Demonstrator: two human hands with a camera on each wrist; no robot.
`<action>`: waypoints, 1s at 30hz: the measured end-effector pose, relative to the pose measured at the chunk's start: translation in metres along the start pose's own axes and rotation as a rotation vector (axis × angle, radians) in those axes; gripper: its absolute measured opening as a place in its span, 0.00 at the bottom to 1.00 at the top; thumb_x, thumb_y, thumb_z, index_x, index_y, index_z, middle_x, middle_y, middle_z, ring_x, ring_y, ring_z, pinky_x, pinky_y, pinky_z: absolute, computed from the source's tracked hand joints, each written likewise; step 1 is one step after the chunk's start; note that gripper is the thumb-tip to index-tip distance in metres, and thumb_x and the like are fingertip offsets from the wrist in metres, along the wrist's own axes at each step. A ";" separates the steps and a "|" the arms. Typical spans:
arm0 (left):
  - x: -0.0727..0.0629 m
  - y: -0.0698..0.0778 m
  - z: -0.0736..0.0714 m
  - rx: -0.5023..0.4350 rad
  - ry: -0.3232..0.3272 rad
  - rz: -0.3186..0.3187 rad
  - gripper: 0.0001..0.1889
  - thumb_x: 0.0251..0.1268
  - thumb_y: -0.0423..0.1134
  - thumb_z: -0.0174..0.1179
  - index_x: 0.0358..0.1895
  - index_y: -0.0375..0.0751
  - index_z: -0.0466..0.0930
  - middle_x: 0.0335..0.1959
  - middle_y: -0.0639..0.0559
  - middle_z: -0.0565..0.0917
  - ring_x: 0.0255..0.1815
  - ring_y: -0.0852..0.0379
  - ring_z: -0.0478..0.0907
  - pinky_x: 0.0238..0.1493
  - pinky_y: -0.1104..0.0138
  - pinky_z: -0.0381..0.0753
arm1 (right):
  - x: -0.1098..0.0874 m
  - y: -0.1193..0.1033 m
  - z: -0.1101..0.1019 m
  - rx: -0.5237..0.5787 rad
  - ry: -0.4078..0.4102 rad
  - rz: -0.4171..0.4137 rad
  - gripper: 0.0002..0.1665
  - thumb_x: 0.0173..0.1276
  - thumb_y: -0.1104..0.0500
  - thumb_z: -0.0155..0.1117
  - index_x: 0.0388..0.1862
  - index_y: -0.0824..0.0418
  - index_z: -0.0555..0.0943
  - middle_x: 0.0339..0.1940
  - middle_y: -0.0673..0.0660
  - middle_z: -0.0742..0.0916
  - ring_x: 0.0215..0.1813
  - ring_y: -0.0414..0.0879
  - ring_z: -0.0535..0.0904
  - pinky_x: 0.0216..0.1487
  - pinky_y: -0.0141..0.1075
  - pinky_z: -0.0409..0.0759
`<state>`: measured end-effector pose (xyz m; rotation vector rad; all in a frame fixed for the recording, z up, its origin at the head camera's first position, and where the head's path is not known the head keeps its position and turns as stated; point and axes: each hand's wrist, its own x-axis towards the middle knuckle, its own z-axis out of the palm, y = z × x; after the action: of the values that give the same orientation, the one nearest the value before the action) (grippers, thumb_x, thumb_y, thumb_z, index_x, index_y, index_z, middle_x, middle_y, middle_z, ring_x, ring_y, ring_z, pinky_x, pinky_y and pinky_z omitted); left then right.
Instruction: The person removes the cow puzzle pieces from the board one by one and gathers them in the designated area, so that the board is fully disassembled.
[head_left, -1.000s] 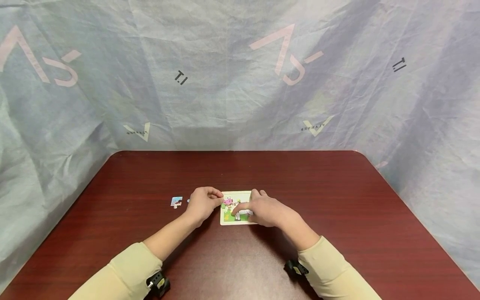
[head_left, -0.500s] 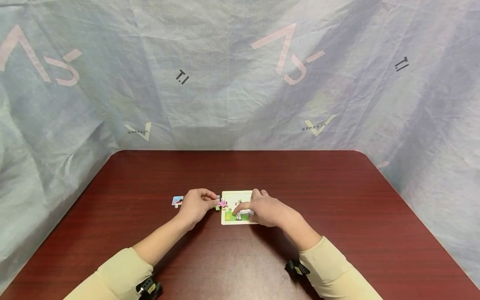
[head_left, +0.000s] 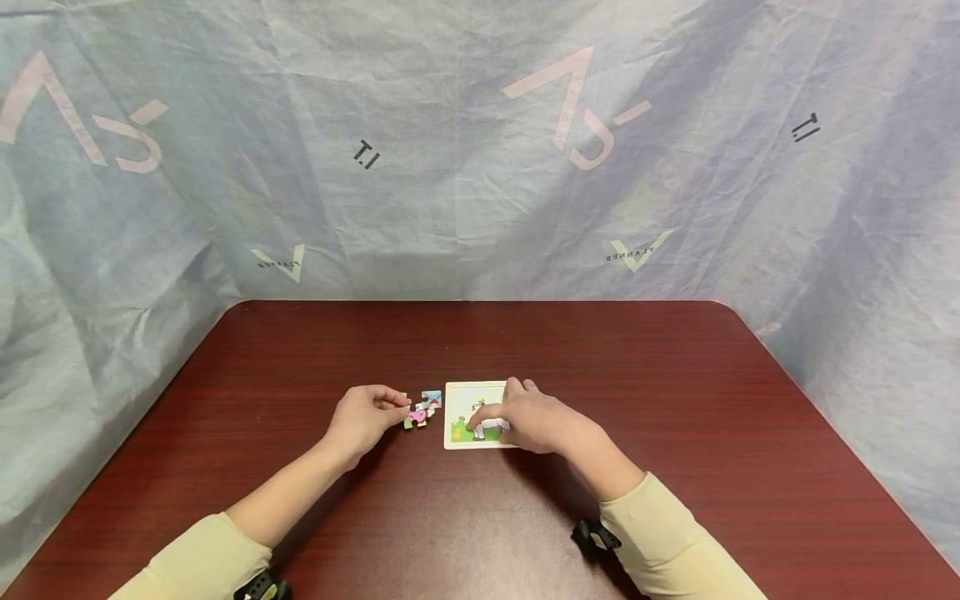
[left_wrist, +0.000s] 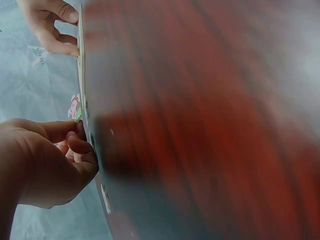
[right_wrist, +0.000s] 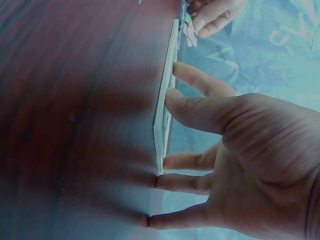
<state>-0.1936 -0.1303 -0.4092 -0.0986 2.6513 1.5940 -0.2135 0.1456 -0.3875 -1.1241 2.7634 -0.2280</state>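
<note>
Pink piece is a small jigsaw piece: pink figure mid-face, green patch at one corner, knobbly outline. Sits over the bench, left of the cream-framed board, apart from it. Blue piece is just beyond it toward the board; can't tell if they touch.

Orientation: green corner points near-left in the head view; left wrist view has the piece tilted up off the fingertips. Too small to call its long axis. Board lies flat, edges roughly square to the bench's far edge; right end is under the hand, so no axis call there either.

Left hand: narrow grip, thumb and finger pinching pink piece. Right hand: wide grip, thumb and index on board, outer fingertips on bench.

Vs 1 s ago: pink piece was over board's left edge, now pulled left, clear of it. Blue piece now uncovered. Right hand and board about unchanged.
</note>
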 end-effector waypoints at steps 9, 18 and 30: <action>-0.009 -0.010 -0.022 0.032 -0.004 -0.019 0.05 0.65 0.32 0.67 0.41 0.35 0.86 0.38 0.49 0.87 0.41 0.52 0.79 0.39 0.63 0.75 | 0.000 0.000 -0.001 -0.003 -0.011 0.014 0.26 0.68 0.65 0.69 0.57 0.35 0.83 0.42 0.57 0.74 0.41 0.51 0.67 0.33 0.39 0.73; -0.015 -0.021 -0.039 0.089 0.000 -0.043 0.06 0.64 0.33 0.66 0.41 0.35 0.86 0.36 0.51 0.87 0.43 0.51 0.79 0.41 0.62 0.75 | -0.001 0.000 0.000 0.017 -0.031 0.033 0.26 0.69 0.64 0.68 0.58 0.34 0.83 0.43 0.57 0.74 0.42 0.50 0.66 0.34 0.40 0.73; -0.020 -0.033 -0.063 0.137 0.019 -0.014 0.06 0.64 0.32 0.67 0.41 0.34 0.86 0.33 0.50 0.87 0.36 0.53 0.78 0.37 0.61 0.74 | 0.000 0.000 -0.001 0.021 -0.014 0.017 0.26 0.68 0.64 0.69 0.57 0.35 0.83 0.43 0.57 0.74 0.43 0.51 0.67 0.34 0.40 0.73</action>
<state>-0.1712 -0.2008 -0.4071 -0.1271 2.7579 1.4101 -0.2132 0.1458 -0.3866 -1.0926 2.7513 -0.2452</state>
